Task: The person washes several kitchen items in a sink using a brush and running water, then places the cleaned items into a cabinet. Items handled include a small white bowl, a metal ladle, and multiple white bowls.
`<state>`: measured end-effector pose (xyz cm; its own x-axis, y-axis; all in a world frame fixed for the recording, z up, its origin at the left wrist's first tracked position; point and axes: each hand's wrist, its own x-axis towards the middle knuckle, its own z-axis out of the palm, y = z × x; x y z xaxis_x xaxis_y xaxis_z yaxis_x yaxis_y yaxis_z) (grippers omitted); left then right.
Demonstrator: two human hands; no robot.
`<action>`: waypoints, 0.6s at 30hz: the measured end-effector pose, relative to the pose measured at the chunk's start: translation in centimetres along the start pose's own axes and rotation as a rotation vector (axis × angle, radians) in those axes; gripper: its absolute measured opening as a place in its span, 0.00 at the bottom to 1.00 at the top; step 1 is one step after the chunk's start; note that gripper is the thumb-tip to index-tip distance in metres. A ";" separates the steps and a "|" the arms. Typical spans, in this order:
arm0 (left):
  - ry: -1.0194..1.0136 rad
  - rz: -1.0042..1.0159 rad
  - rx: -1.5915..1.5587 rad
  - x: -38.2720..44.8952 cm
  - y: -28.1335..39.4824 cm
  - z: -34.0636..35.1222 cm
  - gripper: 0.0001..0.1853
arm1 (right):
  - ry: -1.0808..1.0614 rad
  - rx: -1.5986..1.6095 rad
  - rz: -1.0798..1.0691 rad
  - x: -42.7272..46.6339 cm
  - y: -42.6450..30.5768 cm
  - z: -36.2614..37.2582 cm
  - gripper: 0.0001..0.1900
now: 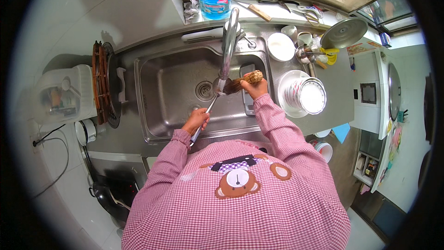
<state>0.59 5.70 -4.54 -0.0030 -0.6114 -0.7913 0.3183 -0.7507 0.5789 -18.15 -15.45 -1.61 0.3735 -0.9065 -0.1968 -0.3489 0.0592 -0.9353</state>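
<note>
Over a stainless steel sink (173, 111), my left hand (198, 121) grips the handle of a metal utensil (212, 101), likely a ladle or spatula; its head lies under the faucet's end and is partly hidden. My right hand (256, 86) holds a bound bristle brush (239, 84) by its thick end, with the dark bristles against the utensil's head. The curved metal faucet (229, 43) reaches down to the place where brush and utensil meet. Left of them is the drain (204, 91). A grey tray or caddy (249, 106) sits in the sink's right side, partly behind my right hand.
Stacked bowls (310, 95), a white bowl (281, 47), cups and a pot lid (344, 32) stand right of the sink. A blue water bottle (215, 0) and knives are on the sill behind. Left are a slatted wooden rack (100, 83) and a black wok (107, 198).
</note>
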 end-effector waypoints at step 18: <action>-0.018 0.004 0.063 -0.3 -0.4 -0.2 0.12 | -0.006 -0.242 -0.104 -0.7 -1.7 0.7 0.15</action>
<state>0.63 6.21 -4.53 -0.0193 -0.6186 -0.7854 0.2575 -0.7621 0.5940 -17.21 -14.65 -0.13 0.4228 -0.9000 -0.1057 -0.5034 -0.1363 -0.8533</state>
